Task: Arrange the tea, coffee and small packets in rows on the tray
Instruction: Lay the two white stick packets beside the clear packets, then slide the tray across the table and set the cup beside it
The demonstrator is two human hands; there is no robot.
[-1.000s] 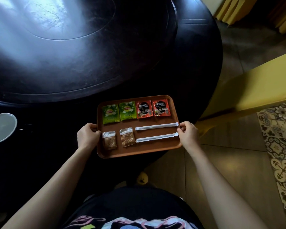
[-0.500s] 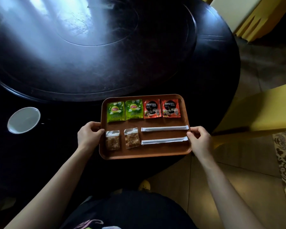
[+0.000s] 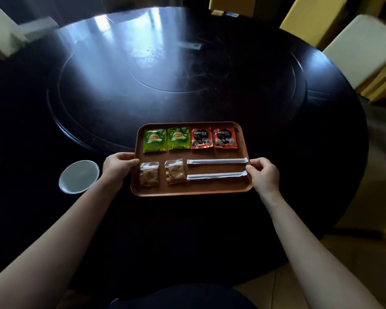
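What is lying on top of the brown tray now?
On the tray: two green tea sachets, two red coffee sachets, two clear packets and two white sticks. Their contents stay hidden.

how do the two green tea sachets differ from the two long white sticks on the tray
The green tea sachets are squarish and printed; the long white sticks are thin and plain. The sachets sit side by side in the tray's far row; the sticks lie one behind the other, nearer. Both pairs lie flat.
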